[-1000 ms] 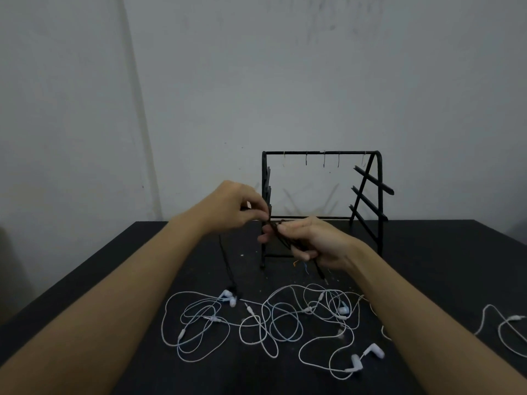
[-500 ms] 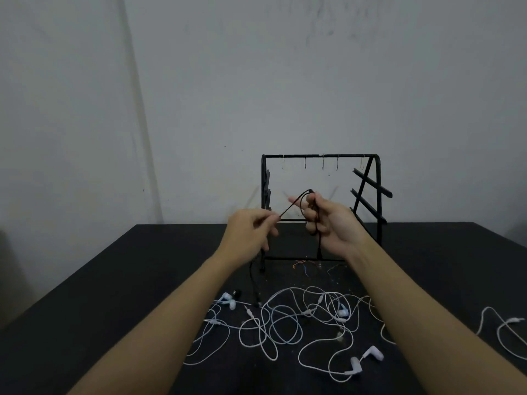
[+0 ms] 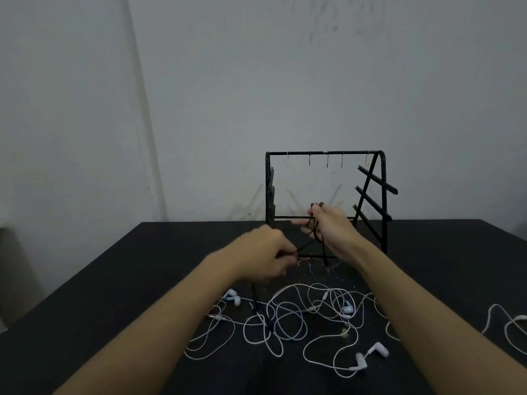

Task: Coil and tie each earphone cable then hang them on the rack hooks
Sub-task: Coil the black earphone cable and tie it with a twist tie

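Black earphone cable (image 3: 315, 238) is looped round my right hand (image 3: 328, 230), its fingers curled on the coil, while my left hand (image 3: 263, 256) pinches the tail. Slack could drop the loops into the white cables (image 3: 288, 320) on the bench (image 3: 142, 266) and snag.

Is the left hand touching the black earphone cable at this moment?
Touching. The head view shows the left hand pinching the black earphone cable, which runs taut up to the right hand, where it is looped round the fingers.
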`<state>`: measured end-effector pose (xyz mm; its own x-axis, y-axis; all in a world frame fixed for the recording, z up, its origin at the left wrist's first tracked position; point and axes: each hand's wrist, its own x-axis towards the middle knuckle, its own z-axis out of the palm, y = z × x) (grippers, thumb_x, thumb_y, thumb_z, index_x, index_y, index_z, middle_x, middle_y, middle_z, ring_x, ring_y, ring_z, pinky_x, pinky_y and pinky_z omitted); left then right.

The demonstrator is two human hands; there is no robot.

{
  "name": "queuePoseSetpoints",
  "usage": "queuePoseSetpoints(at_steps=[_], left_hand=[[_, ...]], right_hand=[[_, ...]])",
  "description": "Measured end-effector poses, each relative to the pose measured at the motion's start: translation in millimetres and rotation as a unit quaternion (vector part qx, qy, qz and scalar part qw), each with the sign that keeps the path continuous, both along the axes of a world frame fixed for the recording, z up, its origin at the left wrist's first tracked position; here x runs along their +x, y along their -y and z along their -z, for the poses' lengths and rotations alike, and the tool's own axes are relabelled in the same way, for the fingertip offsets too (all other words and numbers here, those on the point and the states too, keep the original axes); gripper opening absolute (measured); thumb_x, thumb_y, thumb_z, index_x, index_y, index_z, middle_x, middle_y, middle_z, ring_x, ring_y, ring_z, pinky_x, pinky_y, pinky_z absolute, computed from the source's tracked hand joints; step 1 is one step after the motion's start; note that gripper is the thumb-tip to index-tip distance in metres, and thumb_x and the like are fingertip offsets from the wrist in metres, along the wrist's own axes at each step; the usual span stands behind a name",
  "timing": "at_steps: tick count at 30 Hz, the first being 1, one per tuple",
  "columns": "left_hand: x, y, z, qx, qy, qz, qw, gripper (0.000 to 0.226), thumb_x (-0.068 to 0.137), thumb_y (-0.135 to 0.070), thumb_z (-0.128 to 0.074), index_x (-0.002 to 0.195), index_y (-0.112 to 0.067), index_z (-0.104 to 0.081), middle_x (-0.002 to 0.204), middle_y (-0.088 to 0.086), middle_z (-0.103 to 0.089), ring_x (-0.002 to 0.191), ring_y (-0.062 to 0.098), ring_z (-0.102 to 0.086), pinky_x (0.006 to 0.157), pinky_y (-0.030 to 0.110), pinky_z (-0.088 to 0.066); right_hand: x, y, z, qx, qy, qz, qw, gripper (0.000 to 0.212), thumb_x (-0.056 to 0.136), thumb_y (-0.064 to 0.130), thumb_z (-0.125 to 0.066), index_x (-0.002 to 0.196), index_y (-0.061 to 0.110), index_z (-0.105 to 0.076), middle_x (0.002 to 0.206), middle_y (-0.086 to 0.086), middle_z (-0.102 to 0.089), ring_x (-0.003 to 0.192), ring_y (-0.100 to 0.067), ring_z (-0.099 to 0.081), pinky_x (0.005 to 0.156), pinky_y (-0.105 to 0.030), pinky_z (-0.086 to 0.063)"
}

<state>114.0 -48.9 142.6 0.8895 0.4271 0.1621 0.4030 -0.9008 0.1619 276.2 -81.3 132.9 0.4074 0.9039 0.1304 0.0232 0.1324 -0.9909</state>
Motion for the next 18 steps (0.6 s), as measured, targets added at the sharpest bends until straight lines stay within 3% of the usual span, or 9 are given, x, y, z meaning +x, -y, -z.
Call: queuePoseSetpoints(at_steps=[3,6,8,12,14,18], left_hand=[[-8.5,-15.6,-21.6,0.099,0.053,-0.018,0.993,0.019,0.09,-0.023,-0.055,0.092,-0.015,-0.072,0.081,-0.003,-0.073,0.074,0.014,-0.063,0.075,0.031,-0.05],[-10.3,-31.3,-29.7,0.141,0.11,-0.024,0.984,0.016,0.088,-0.025,-0.059,0.092,-0.018,-0.073,0.087,-0.001,-0.074,0.08,0.021,-0.064,0.076,0.037,-0.051],[-9.9,-40.5,-30.5,0.152,0.145,-0.016,0.977,0.019,0.086,-0.031,-0.058,0.09,-0.021,-0.073,0.088,-0.002,-0.074,0.08,0.021,-0.064,0.074,0.038,-0.051],[-7.4,-49.3,-27.7,0.12,0.24,0.013,0.963,0.02,0.081,-0.032,-0.061,0.083,-0.016,-0.073,0.079,-0.002,-0.071,0.069,0.011,-0.061,0.067,0.023,-0.048],[-5.2,-47.4,-24.2,0.073,0.291,0.001,0.954,0.013,0.083,-0.023,-0.067,0.084,-0.012,-0.073,0.076,-0.002,-0.068,0.061,0.001,-0.056,0.062,0.008,-0.041],[2.3,-43.6,-11.2,-0.004,0.313,-0.047,0.949,0.011,0.089,-0.015,-0.06,0.094,-0.012,-0.07,0.075,-0.007,-0.062,0.056,-0.009,-0.053,0.059,0.005,-0.039]], right_hand=[[0.3,4.6,4.1,-0.074,0.121,-0.081,0.987,0.024,0.103,0.019,-0.027,0.107,0.004,-0.045,0.079,-0.014,-0.068,0.084,-0.025,-0.065,0.089,-0.035,-0.047],[-4.5,9.1,0.1,-0.08,0.166,-0.148,0.972,0.031,0.102,0.019,-0.032,0.115,-0.003,-0.049,0.068,-0.014,-0.064,0.071,-0.026,-0.058,0.067,-0.031,-0.042],[-10.8,12.2,-5.3,-0.07,0.191,-0.173,0.964,0.031,0.101,0.019,-0.036,0.114,-0.002,-0.055,0.061,-0.009,-0.062,0.065,-0.018,-0.06,0.065,-0.023,-0.046],[-16.7,13.3,-10.4,-0.029,0.078,-0.246,0.966,0.025,0.1,0.016,-0.037,0.093,0.007,-0.06,0.046,-0.003,-0.057,0.047,-0.011,-0.058,0.082,-0.032,-0.052],[-17.5,15.4,-12.7,-0.019,0.041,-0.258,0.965,0.027,0.1,0.015,-0.036,0.09,0.005,-0.06,0.047,-0.003,-0.056,0.043,-0.011,-0.054,0.075,-0.029,-0.056],[-19.2,11.3,-12.8,0.055,-0.01,-0.2,0.978,0.025,0.099,0.01,-0.037,0.084,0.004,-0.056,0.057,-0.005,-0.052,0.04,-0.009,-0.05,0.061,-0.025,-0.056]])
